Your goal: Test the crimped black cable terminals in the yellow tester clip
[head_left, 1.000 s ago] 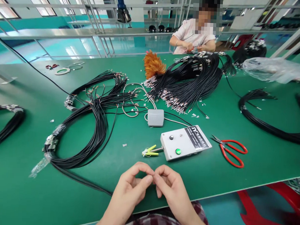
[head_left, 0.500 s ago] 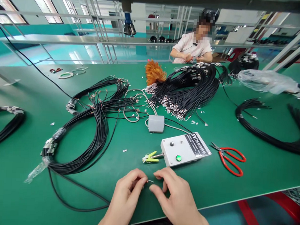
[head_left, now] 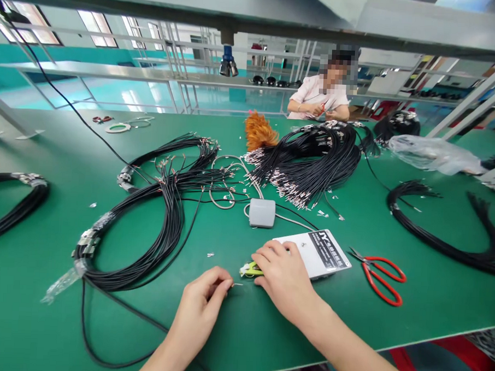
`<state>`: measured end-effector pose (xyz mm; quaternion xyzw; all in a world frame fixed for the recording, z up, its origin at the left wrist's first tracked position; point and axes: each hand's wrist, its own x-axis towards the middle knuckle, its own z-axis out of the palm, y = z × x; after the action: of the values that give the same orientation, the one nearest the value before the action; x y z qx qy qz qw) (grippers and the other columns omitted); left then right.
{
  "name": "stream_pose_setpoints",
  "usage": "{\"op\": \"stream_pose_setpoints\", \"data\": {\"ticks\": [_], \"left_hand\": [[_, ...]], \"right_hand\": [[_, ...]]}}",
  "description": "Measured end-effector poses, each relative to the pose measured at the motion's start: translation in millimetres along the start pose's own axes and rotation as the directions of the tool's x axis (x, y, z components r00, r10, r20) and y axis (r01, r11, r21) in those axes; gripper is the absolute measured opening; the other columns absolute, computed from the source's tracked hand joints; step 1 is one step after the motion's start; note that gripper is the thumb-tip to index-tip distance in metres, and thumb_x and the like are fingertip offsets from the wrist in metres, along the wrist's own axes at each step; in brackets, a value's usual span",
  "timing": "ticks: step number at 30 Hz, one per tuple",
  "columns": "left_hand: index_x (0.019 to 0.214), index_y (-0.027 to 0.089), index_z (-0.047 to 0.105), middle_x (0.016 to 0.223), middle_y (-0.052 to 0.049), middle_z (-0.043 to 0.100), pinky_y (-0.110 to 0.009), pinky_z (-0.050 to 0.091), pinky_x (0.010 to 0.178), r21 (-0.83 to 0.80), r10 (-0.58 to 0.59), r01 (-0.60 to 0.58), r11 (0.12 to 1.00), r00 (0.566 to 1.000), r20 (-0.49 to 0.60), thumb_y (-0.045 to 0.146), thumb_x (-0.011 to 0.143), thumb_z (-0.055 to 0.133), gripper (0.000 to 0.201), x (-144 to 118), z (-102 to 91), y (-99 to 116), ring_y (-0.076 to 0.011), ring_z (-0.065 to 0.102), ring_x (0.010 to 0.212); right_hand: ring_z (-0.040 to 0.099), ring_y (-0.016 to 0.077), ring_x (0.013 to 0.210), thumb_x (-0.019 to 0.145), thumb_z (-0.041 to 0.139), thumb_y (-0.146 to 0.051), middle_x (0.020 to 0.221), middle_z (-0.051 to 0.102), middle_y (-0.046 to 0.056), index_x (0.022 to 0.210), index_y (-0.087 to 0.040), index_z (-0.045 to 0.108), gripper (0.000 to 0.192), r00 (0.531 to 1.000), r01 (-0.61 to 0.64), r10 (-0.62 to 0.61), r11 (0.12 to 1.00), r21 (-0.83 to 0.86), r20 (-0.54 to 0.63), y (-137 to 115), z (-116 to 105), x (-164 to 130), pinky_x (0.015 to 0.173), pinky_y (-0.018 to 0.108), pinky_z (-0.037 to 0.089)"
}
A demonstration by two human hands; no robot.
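My left hand (head_left: 203,301) pinches the end of a black cable (head_left: 119,303); a thin pale wire tip (head_left: 238,284) sticks out beyond the fingertips. The cable runs back under my left wrist to a coiled bundle of black cables (head_left: 112,281) on the left. My right hand (head_left: 284,280) has its fingers closed around a yellow-green clip (head_left: 250,269) on the front of a white box-shaped machine (head_left: 330,255). The hand covers the machine's near left part and its button. A short gap separates the wire tip from the clip.
Red-handled cutters (head_left: 369,262) lie right of the machine, and a grey pedal switch (head_left: 261,213) sits behind it. A large heap of black cables (head_left: 314,161) lies farther back, beside an orange feather duster (head_left: 260,132). Across the table sits a person (head_left: 321,96).
My right hand has moved forward from beside the wire tip onto the clip and closed on it. My left hand has shifted slightly left and forward, still pinching the cable. The camera view has tilted upward.
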<state>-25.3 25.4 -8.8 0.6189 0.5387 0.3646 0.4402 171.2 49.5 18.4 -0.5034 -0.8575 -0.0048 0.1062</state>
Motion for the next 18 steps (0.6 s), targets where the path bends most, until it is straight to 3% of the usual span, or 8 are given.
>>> {"op": "stream_pose_setpoints", "data": {"ticks": [2, 6, 18], "left_hand": [[0.073, 0.019, 0.058, 0.061, 0.004, 0.047, -0.021, 0.035, 0.049, -0.044, -0.041, 0.04, 0.998, 0.999, -0.018, 0.036, 0.088, 0.055, 0.023, 4.2, 2.3, 1.7, -0.0126, 0.043, 0.053], [0.071, 0.019, 0.057, 0.06, 0.004, 0.047, -0.022, 0.034, 0.049, -0.023, -0.048, 0.047, 0.999, 0.996, -0.074, 0.036, 0.086, 0.054, 0.022, 13.1, 8.1, 0.6, -0.0128, 0.042, 0.052], [0.07, 0.019, 0.056, 0.058, 0.005, 0.045, -0.022, 0.031, 0.05, 0.049, -0.014, 0.019, 0.999, 0.994, -0.108, 0.033, 0.087, 0.051, 0.023, 21.1, 22.9, -3.0, -0.0127, 0.041, 0.052]], "right_hand": [[0.059, 0.0207, 0.09, 0.083, 0.074, -0.028, 0.085, 0.073, 0.002, 0.083, -0.021, 0.068, 0.009, 0.998, -0.004, 0.005, 1.0, -0.018, 0.065, 1.8, 2.3, 8.2, 0.078, 0.037, 0.03], [0.059, 0.0193, 0.085, 0.084, 0.072, -0.024, 0.077, 0.071, 0.001, 0.074, -0.02, 0.067, 0.011, 0.997, -0.008, 0.009, 1.0, -0.021, 0.074, 3.1, 5.4, 12.8, 0.08, 0.037, 0.029], [0.06, 0.0198, 0.086, 0.08, 0.075, -0.025, 0.078, 0.072, 0.001, 0.076, -0.02, 0.069, 0.009, 0.995, -0.019, 0.021, 1.0, -0.021, 0.095, 3.2, 4.2, 12.9, 0.081, 0.037, 0.03]]}}
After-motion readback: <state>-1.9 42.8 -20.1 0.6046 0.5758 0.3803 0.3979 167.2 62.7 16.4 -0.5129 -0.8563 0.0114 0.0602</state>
